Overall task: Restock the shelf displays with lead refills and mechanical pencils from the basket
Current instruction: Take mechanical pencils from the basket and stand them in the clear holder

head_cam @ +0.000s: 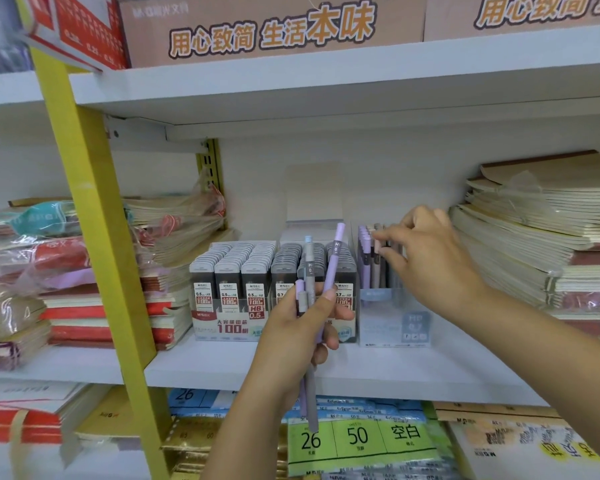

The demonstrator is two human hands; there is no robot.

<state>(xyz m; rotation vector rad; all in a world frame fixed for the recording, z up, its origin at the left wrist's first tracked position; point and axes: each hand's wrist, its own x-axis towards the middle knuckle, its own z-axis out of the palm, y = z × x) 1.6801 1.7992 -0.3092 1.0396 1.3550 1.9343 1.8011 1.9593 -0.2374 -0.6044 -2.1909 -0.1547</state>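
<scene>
On the middle shelf (222, 368), the lead refill display (229, 296) stands left of the pencil display (392, 320), the two side by side. Notebook stacks (534, 244) lie to the right, and wrapped notebooks (70, 306) to the left, past the upright post (94, 220). The left hand (291, 334) holds mechanical pencils (329, 271) in front of the refills. The right hand (430, 258) is at the tops of the pencils standing in the pencil display. Cardboard boxes (274, 29) sit on the shelf above, and paper packs (357, 438) lie below.

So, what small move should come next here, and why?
Probably the right hand should return and take one pencil from the bunch of mechanical pencils that the left hand grips. Its fingers are at the standing pencils in the clear display box, and several in the bunch are not yet placed.
</scene>
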